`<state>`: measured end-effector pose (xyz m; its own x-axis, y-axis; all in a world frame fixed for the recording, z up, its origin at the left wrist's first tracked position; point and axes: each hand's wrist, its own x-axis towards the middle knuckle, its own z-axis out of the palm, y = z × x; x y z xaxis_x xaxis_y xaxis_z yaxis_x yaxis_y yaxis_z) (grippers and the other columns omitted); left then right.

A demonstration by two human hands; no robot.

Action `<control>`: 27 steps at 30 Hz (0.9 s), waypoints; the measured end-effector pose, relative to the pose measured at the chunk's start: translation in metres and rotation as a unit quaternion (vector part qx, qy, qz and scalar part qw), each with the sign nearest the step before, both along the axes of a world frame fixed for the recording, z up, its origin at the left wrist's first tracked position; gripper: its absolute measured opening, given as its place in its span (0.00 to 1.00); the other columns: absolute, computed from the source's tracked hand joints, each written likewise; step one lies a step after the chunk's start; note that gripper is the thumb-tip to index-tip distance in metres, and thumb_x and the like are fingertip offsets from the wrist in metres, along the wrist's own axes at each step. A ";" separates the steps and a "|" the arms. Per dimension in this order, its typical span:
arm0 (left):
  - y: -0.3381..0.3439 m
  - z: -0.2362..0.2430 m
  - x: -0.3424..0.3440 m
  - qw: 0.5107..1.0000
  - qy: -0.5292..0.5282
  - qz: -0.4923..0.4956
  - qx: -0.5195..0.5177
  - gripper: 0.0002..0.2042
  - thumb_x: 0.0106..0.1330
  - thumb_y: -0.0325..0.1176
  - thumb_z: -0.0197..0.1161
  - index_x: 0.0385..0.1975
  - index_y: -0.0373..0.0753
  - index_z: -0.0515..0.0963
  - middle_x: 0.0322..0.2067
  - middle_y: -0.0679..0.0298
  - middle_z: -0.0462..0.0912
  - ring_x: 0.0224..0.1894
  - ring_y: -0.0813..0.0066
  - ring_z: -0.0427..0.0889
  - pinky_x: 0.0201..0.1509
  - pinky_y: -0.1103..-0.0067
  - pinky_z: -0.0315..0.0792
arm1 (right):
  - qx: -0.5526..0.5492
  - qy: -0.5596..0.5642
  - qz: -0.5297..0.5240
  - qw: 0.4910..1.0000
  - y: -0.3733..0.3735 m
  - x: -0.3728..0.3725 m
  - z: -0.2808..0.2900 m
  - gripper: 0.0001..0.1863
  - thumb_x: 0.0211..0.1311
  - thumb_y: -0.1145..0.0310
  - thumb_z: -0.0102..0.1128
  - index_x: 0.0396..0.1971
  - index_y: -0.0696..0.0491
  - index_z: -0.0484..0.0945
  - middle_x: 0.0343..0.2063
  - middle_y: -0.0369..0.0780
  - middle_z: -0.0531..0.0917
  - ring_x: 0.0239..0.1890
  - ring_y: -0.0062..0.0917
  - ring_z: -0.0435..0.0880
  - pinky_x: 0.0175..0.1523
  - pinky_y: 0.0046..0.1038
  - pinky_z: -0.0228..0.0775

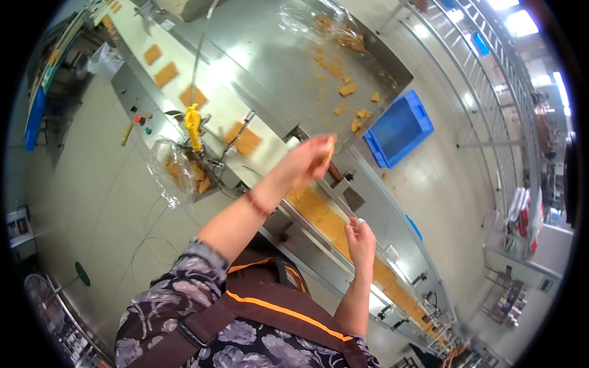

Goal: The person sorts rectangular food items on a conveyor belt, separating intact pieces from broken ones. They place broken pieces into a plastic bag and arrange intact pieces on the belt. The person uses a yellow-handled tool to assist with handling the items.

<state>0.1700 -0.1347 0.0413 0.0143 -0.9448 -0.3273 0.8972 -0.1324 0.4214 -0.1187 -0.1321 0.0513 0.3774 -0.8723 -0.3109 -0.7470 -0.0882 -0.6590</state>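
Observation:
My left hand (308, 161) reaches across the conveyor, slightly smeared by motion. Its fingers are closed round a thin tan biscuit piece (330, 149), of which only an edge shows. Closer to my body on the right, my right hand (362, 242) is raised above the channel's edge with its fingers curled in. Something small and white (360, 221) shows at its fingertips; I cannot tell whether it is worn or held. Below the hands runs a channel lined with a tan row of biscuits (325, 216). A square biscuit (243, 138) lies on the white belt (215, 118) left of my left hand.
A steel table (264, 67) beyond the belt carries broken pieces (348, 89) and a clear plastic bag (307, 18). A blue crate (399, 130) stands to its right. Beside the belt are a yellow-handled air gun (192, 126), a bag of scraps (181, 172) and control buttons (138, 118).

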 end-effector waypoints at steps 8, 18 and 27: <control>0.253 0.068 0.106 0.943 -0.201 0.174 0.202 0.17 0.67 0.30 0.54 0.56 0.41 0.69 0.38 0.67 0.74 0.27 0.85 0.70 0.23 0.88 0.65 | -0.061 0.016 0.138 0.989 -0.004 0.027 0.001 0.13 0.58 0.69 0.64 0.41 0.57 0.78 0.36 0.42 0.84 0.33 0.29 0.83 0.41 0.30 0.75; 0.287 -0.030 0.176 0.491 -0.752 -0.165 0.408 0.36 0.52 0.46 0.70 0.60 0.35 0.67 0.57 0.47 0.70 0.56 0.54 0.74 0.56 0.64 0.73 | -0.052 0.037 0.220 0.973 0.008 0.057 0.015 0.16 0.58 0.64 0.63 0.45 0.53 0.78 0.41 0.44 0.82 0.42 0.42 0.81 0.46 0.37 0.73; 0.228 0.069 0.130 0.499 -0.747 -0.198 0.392 0.38 0.52 0.52 0.70 0.60 0.36 0.67 0.55 0.43 0.73 0.58 0.49 0.72 0.61 0.65 0.68 | -0.040 0.085 0.175 0.980 0.004 0.017 0.004 0.17 0.57 0.64 0.64 0.45 0.54 0.78 0.39 0.45 0.82 0.41 0.41 0.81 0.45 0.38 0.74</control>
<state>0.3004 0.0933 0.1102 0.6585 -0.5602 -0.5026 -0.5030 -0.8243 0.2597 -0.1012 -0.1286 0.0555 0.6061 -0.7235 -0.3305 -0.7601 -0.4044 -0.5087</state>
